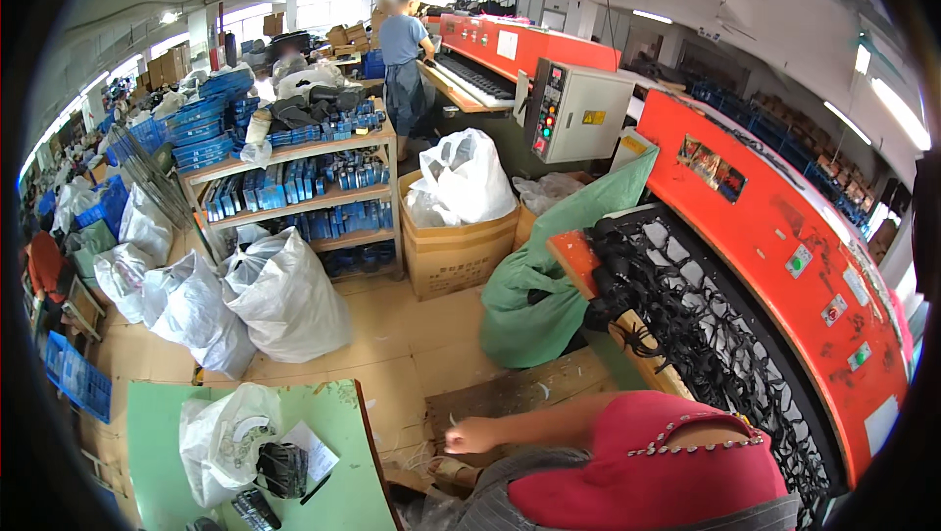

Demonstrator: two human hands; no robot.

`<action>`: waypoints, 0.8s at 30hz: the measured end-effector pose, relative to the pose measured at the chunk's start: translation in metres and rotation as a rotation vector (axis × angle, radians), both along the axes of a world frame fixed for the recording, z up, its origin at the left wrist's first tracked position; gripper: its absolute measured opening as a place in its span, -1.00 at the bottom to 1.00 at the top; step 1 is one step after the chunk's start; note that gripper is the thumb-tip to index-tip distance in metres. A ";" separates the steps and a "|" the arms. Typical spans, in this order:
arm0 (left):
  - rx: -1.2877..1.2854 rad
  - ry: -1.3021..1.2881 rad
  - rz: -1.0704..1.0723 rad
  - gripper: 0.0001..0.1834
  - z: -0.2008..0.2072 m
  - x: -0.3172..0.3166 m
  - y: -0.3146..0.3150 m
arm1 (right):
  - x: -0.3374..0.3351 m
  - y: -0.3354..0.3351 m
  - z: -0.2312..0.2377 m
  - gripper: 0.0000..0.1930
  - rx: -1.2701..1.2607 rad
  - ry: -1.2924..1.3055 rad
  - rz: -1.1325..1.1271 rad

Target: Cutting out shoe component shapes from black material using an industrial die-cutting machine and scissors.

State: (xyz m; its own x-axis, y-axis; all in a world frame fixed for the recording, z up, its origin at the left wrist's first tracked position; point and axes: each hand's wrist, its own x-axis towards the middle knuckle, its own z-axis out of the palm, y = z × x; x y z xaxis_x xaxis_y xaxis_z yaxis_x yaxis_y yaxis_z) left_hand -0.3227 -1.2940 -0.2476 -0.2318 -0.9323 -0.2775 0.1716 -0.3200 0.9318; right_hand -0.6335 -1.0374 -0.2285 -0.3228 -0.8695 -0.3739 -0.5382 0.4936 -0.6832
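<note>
My right arm, in a red-pink sleeve with a beaded opening, bends across the lower middle. At its end my right hand is closed, its fingers curled together. A small pale sliver shows by the fingertips, and I cannot make out whether it is held. Below the hand are a sandalled foot and grey striped cloth over my lap. My left hand is out of sight. The nearest surface to the left is a green table bearing a white plastic bag, a black bundle, paper and a dark handheld device.
At right, a red machine carries black cut material on its bed. A green sack leans beside it. Ahead stand a carton, shelves of blue pieces and white sacks. A person stands at a farther machine.
</note>
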 end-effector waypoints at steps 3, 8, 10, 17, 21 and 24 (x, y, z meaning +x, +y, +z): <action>-0.004 0.004 0.036 -0.45 -0.016 -0.020 -0.012 | 0.000 0.068 -0.018 -0.60 0.257 -0.047 0.077; -0.053 -0.017 0.105 -0.48 -0.023 -0.069 -0.030 | -0.003 0.107 0.036 -0.64 0.496 -0.185 0.258; -0.087 -0.029 0.132 -0.49 -0.018 -0.092 -0.036 | -0.022 0.127 0.064 -0.64 0.413 -0.100 0.065; -0.211 -0.073 0.260 -0.52 0.004 -0.199 -0.024 | -0.103 0.281 0.196 -0.72 0.077 0.625 -0.994; -0.280 -0.103 0.355 -0.54 0.019 -0.256 0.006 | -0.084 0.420 0.240 -0.53 0.480 0.857 -1.416; -0.331 -0.102 0.411 -0.56 0.030 -0.317 0.032 | -0.019 0.550 0.207 -0.36 0.636 1.035 -1.655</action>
State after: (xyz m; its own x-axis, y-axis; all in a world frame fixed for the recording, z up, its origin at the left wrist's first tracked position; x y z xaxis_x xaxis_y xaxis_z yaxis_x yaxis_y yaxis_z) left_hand -0.6393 -1.2621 -0.2179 0.1836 -0.9820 0.0449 0.1245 0.0685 0.9898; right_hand -0.6526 -0.4875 -0.0218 -0.7455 0.5618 0.3586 0.5842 0.8098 -0.0542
